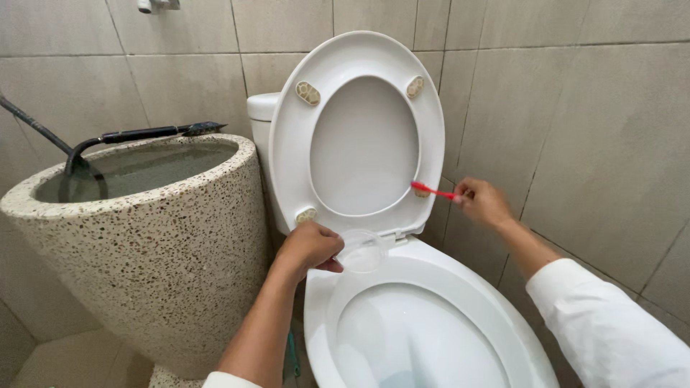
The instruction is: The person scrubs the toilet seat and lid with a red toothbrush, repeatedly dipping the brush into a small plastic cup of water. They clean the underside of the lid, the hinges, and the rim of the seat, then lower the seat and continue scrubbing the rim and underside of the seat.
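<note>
**Red brush points left from the right hand, onto the raised seat**

The right hand (pixel 480 202) is closed around the end of a small red brush (pixel 432 190), which looks like a toothbrush. From this grip the brush runs to the left and very slightly upward, so its long axis is almost horizontal. The far tip touches the inner right edge of the raised toilet seat (pixel 287 144), just beside the lower right bumper pad (pixel 422 192). The handle end is hidden inside the fingers, so I cannot tell how much of it is there.

The left hand (pixel 307 248) is lower and further left than the brush tip. It is closed on the rim of a small clear plastic cup (pixel 364 253), which stands out to the right of this grip, over the back part of the toilet bowl rim (pixel 460 287) and just under the bottom edge of the raised seat. I cannot tell if there is anything in the cup.

So the brush tip lies between the two hands: left of the right grip, and above and to the right of the left grip. The right hand is the nearer one to the contact point on the seat. The cup is below the brush tip, apart from it, not touching.

Further left of the left hand stands a speckled stone water basin (pixel 180 244) with a black hose sprayer (pixel 144 134) resting on its edge.
</note>
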